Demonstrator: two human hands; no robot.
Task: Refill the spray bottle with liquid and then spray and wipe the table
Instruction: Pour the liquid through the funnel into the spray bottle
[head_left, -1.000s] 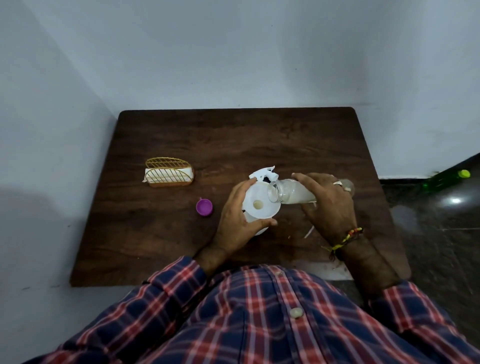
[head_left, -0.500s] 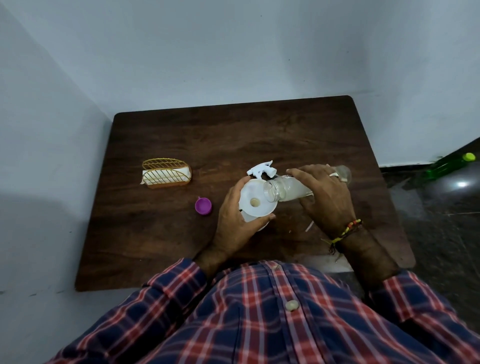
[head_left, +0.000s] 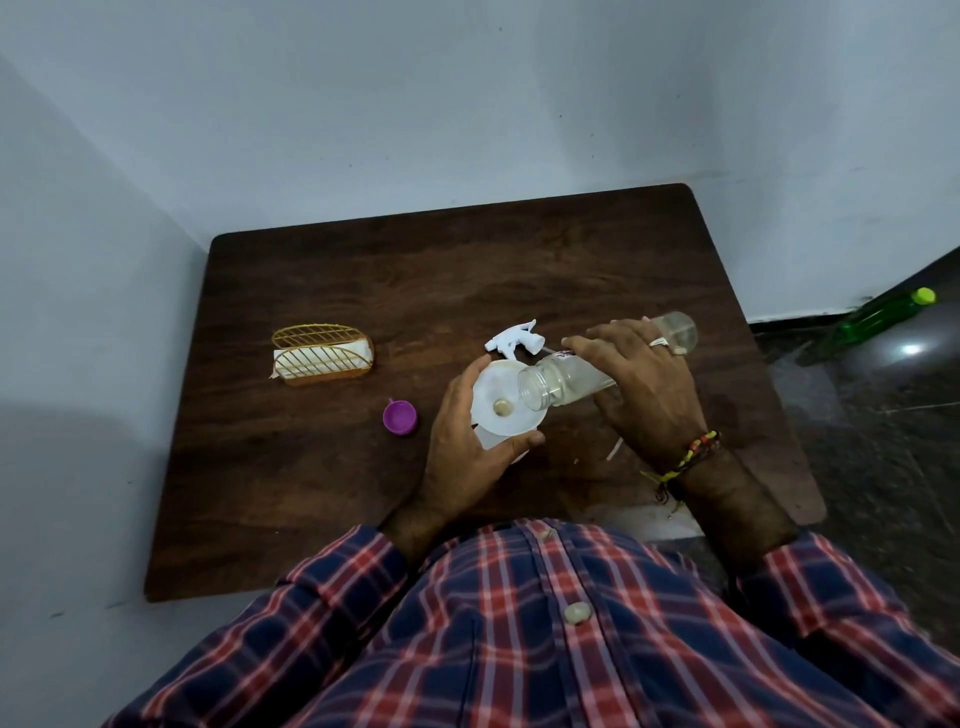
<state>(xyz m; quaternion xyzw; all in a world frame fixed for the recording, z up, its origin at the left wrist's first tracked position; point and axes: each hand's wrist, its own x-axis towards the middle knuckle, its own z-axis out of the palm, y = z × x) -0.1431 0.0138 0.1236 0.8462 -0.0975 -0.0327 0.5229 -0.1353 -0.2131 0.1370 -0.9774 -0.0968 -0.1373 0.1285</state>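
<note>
Left hand (head_left: 470, 441) was curled around the white funnel (head_left: 506, 405) and the spray bottle beneath it, mostly hidden, near table (head_left: 322, 493) centre. Right hand (head_left: 644, 384) gripped a clear bottle (head_left: 566, 382) tipped on its side, mouth over the funnel rim. Spray head (head_left: 514, 340) lay just beyond; purple cap (head_left: 400, 415) left.

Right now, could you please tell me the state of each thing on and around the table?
Clear bottle: uncapped, tipped over the funnel, held by the right hand.
Funnel: steadied by the left hand.
Spray head: off, lying on the table.
Purple cap: off, lying on the table.
Napkin holder: upright, filled.
Green bottle: capped, on the floor.
</note>
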